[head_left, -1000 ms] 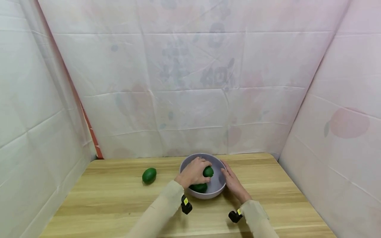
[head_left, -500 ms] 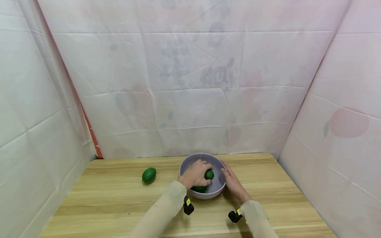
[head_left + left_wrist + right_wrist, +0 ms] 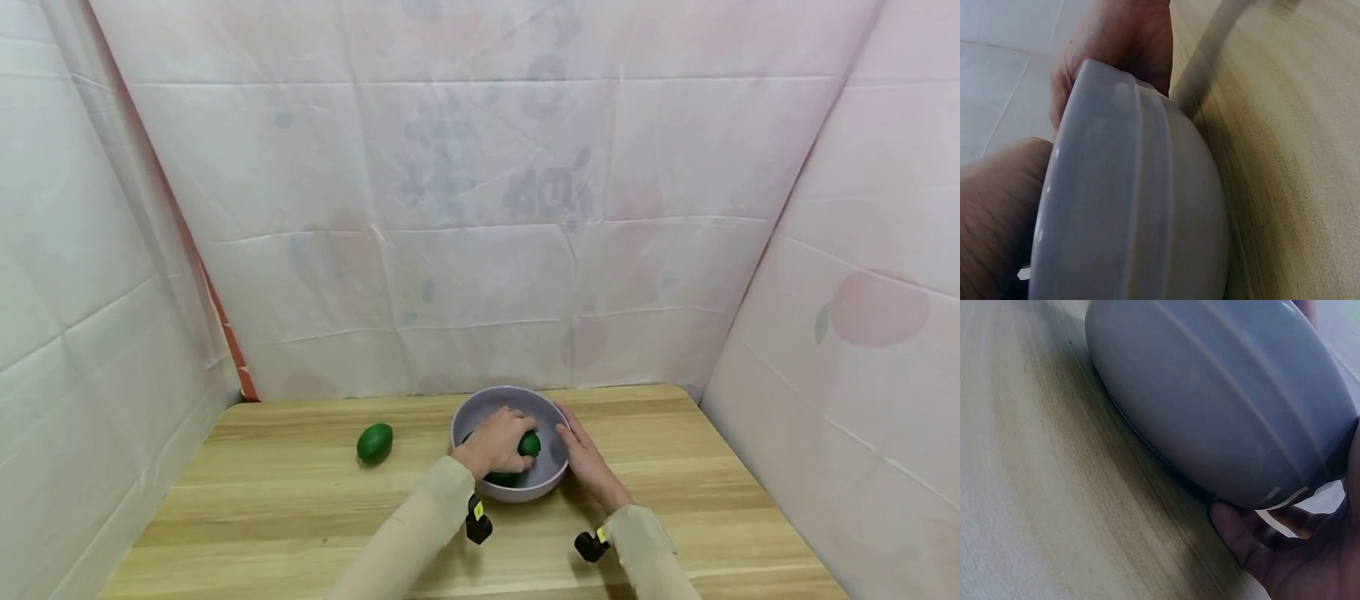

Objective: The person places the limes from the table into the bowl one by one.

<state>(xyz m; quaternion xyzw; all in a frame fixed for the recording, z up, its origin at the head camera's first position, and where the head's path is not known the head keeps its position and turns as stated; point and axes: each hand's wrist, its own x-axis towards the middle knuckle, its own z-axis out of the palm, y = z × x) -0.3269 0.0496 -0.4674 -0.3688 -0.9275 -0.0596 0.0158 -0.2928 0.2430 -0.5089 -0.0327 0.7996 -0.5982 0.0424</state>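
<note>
A grey-purple bowl (image 3: 551, 475) stands upright on the wooden table. My left hand (image 3: 495, 442) reaches over its near left rim and grips a green lime (image 3: 529, 443) down inside it. Another dark green fruit (image 3: 504, 479) lies in the bowl, mostly covered by that hand. At the bowl's right side my right hand (image 3: 588, 467) holds the wall, thumb near the rim; the right wrist view has its fingers (image 3: 1235, 531) curled against the lower outside. In the left wrist view, the bowl's wall (image 3: 1129, 187) hides the left hand's (image 3: 1004, 212) fingertips.
One more green lime (image 3: 375, 443) lies on the table (image 3: 300, 517) to the left of the bowl. Pale printed sheets (image 3: 480, 275) hang behind the table and along both sides.
My left hand has moved slightly right and lower into the bowl, carrying the lime with it. The right hand and the bowl have stayed in place.
</note>
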